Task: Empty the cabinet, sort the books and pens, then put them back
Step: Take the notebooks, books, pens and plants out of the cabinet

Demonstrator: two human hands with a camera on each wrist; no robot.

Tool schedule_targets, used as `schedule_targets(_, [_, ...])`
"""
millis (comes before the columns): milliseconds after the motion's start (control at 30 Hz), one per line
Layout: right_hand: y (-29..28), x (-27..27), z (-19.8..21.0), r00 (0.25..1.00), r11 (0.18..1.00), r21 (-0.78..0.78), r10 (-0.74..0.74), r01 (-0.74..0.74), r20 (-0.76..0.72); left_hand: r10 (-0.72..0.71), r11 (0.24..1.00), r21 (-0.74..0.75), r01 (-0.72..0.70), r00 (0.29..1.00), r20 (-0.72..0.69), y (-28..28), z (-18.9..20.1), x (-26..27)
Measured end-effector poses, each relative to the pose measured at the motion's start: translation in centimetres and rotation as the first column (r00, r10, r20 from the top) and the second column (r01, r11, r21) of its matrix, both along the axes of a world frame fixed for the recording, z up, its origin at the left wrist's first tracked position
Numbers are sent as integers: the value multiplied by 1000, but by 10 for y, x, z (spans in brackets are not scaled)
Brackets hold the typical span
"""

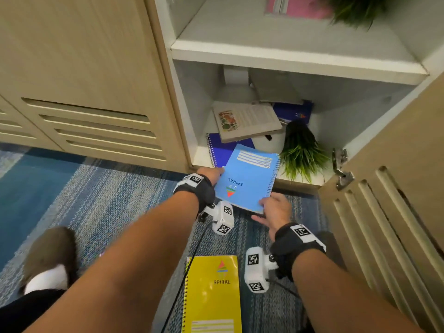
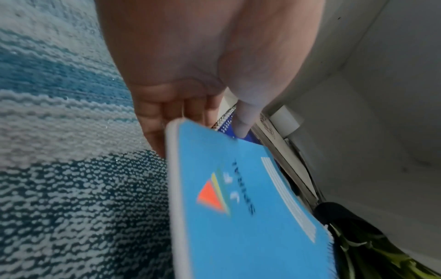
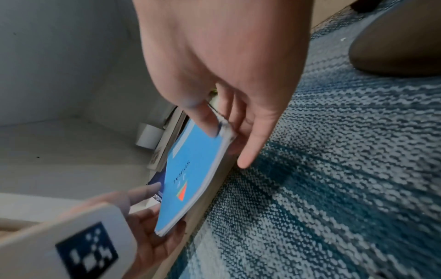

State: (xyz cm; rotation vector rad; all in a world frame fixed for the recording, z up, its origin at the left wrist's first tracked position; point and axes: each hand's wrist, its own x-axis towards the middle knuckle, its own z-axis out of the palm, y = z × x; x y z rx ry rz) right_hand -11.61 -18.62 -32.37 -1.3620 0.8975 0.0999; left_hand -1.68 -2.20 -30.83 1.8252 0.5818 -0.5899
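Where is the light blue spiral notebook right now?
In the head view, the light blue notebook is held between the left hand and right hand at the cabinet's open front edge, above the carpet, beside the tipped plant.

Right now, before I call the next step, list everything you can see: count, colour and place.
Light blue notebook: one, held at the cabinet's front edge.
Yellow notebook: one, on the carpet.
Dark blue notebooks: two, bottom compartment; one front left, one at the back.
Open book: one, white pages, on the front dark blue notebook.
Fake plant: one, green, black pot, tipped over, bottom right.
Pink item: one, upper shelf, blurred.
Cabinet: white inside, door open.
Left hand: pinches the notebook's left edge.
Right hand: grips its near corner.
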Motion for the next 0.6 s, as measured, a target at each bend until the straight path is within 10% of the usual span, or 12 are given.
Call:
schedule_targets(200, [-33,-46,6,999,997,-65,-44,42,-30,-22,999,36,20,999,47,13,22,-19])
schedule_targets(367, [-30,-81,25,995,987,-126,89,-95,-52,-306,878,411,245,948,89,67,72,-69])
schedule_targets(600, [18,-133,37,912,921,-2,385,-389,-141,-377,741,529,413,908,-181,182,99,-162])
